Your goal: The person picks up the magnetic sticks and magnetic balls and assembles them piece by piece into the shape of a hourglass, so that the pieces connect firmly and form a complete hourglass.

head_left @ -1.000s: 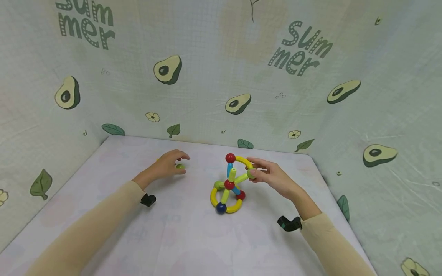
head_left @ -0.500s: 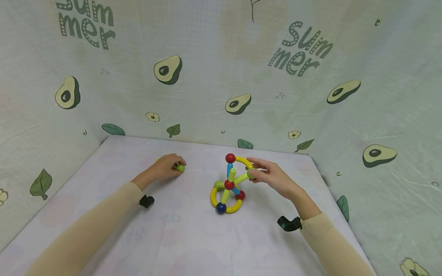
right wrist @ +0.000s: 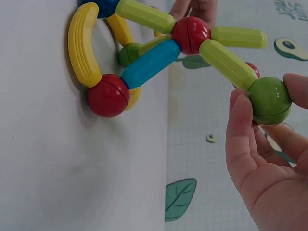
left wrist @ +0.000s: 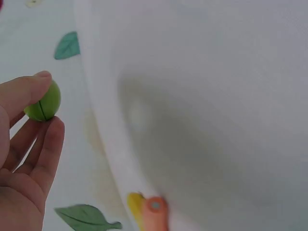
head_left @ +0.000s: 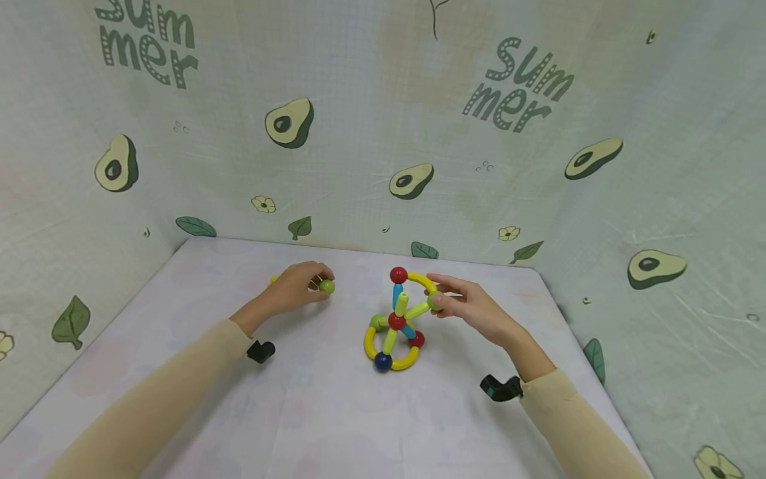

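Note:
My left hand (head_left: 293,287) pinches a loose green ball (left wrist: 44,103) between thumb and fingertips, left of a magnetic stick-and-ball construction. That construction stands on the white tabletop, built around a central red ball (right wrist: 191,35). Curved yellow sticks (right wrist: 83,45) form its base ring, joined by a dark blue ball (head_left: 383,361), a lower red ball (right wrist: 109,95) and a green one. Light green sticks and a blue stick (right wrist: 151,63) meet at the centre. On its right side, my right hand (head_left: 475,309) grips a green ball (right wrist: 269,100) at the end of a light green stick. Another red ball (head_left: 399,275) tops it.
Behind the left hand lie a yellow piece (left wrist: 135,207) and an orange piece (left wrist: 155,214), mostly hidden in the head view. A printed cloth (head_left: 353,153) with avocados walls in the table (head_left: 335,412) at the back and sides.
The left hand, its fingers apart beside the loose green ball a second ago, has closed on it and carried it a little to the right. The right hand and construction stay put.

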Motion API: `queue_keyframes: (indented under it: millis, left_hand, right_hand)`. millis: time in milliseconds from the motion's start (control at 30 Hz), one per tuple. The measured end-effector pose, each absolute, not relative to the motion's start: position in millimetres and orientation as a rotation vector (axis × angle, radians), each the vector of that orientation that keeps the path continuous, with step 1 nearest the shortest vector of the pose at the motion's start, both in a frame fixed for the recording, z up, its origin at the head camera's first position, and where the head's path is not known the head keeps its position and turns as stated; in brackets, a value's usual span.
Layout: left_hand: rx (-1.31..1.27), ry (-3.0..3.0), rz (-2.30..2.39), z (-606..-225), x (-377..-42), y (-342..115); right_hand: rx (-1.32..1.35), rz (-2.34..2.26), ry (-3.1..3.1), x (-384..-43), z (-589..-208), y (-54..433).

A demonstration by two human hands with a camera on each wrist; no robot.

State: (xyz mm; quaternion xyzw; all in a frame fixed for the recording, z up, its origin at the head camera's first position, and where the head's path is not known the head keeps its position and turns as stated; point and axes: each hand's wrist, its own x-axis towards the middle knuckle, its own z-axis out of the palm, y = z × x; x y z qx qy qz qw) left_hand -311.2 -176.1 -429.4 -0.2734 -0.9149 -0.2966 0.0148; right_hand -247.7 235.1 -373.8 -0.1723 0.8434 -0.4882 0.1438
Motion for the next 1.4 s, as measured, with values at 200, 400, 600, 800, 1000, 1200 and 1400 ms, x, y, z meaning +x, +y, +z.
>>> queue_keyframes:
  millis: [200,400,600,800,1000,1200,1400]
  left_hand:
    - [-0.949,-2.753,-0.964,-402,-297,-152]
    - [-1.020,-2.675,-1.012,-381,-282,-128]
    - [-1.078,-2.607,-1.062,-368,-272,-109]
    - [-1.133,-2.549,-1.091,-358,-267,-90]
    - [-1.209,-2.491,-1.196,-352,-267,-72]
    - [-1.237,-2.485,-1.214,-354,-270,-58]
    - [-1.232,-2.507,-1.201,-357,-270,-52]
  right_hand:
    - [-0.495,-1.400,2.439,-247,-374,235]
    - [-0.487,-1.401,2.442,-247,-375,236]
    - [-0.489,-1.403,2.440,-247,-376,236]
    - [-0.498,-1.410,2.436,-247,-375,236]
    - [-0.510,-1.421,2.418,-248,-374,237]
    - [-0.513,-1.436,2.399,-248,-374,237]
    - [-0.514,-1.444,2.391,-248,-374,237]
